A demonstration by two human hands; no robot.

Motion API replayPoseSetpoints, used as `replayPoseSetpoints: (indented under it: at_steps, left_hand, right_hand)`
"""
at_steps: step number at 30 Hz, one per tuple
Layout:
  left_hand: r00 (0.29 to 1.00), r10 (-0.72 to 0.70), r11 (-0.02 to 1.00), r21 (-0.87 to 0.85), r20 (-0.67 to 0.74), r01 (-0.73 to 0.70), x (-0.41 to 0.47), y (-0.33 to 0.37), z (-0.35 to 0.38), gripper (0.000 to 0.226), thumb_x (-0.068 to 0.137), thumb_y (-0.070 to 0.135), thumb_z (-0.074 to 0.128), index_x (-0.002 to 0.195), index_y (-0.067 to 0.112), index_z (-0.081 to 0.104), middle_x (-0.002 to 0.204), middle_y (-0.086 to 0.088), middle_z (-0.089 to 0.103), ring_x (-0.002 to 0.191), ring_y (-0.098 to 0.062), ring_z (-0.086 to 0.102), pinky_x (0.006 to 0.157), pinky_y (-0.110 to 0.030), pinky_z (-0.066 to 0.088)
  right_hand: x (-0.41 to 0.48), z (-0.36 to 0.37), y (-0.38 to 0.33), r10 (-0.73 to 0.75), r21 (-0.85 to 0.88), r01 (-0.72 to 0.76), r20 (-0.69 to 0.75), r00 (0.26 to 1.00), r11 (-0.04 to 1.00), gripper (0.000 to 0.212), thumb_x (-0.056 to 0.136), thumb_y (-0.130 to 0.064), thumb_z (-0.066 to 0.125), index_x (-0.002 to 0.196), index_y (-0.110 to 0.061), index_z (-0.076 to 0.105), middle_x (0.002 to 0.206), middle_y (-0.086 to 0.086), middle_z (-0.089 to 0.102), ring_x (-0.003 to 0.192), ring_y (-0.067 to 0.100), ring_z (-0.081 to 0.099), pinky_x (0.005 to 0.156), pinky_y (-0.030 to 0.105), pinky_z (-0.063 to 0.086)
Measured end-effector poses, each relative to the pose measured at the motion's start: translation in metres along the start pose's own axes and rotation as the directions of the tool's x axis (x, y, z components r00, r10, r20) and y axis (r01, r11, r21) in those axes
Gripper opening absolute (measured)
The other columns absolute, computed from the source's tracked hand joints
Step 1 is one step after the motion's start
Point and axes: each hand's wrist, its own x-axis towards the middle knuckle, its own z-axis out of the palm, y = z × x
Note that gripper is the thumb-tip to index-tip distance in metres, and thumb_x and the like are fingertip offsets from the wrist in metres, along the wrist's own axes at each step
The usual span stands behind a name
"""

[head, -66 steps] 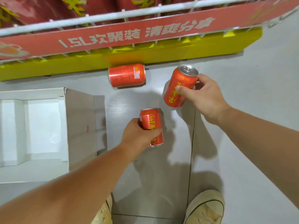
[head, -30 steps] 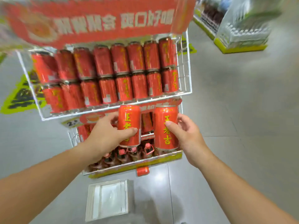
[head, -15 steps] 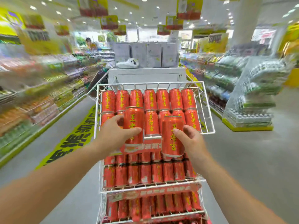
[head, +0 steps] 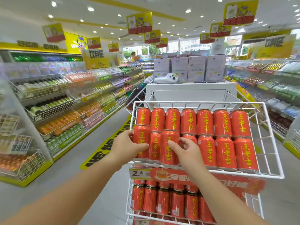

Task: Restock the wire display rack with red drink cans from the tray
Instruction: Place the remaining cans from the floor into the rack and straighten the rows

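Where the top basket (head: 274, 161) of the rack had near-left room: two red cans, upright, labels outward. Left hand (head: 128, 146) wrapped around one (head: 141, 141); right hand (head: 186, 149), fingers loosely curled, steadying the other (head: 169, 146).

A shop aisle with grey floor (head: 84, 179), stocked shelves (head: 48, 101) on both sides, yellow hanging signs (head: 139, 23) (text blurred) and round ceiling lights (head: 90, 8) overhead; daylit windows (head: 194, 45) far behind.
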Motion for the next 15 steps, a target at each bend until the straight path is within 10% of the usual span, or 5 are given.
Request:
replayPoseSetpoints:
  at_steps: [15]
  left_hand:
    - [0.999,0.017,1.0,0.016,-0.041,-0.017,0.019,-0.029,0.027,0.018,0.069,0.026,0.085,0.082,0.018,0.076,0.075,0.001,0.076,0.066,-0.01,0.071,0.069,-0.033,0.06]
  right_hand:
    - [0.014,0.028,0.01,0.024,-0.173,-0.035,-0.064,0.998,0.984,0.08,0.075,-0.064,0.075,0.137,-0.016,0.06,0.134,-0.002,0.062,0.125,0.018,0.058,0.106,0.042,0.048]
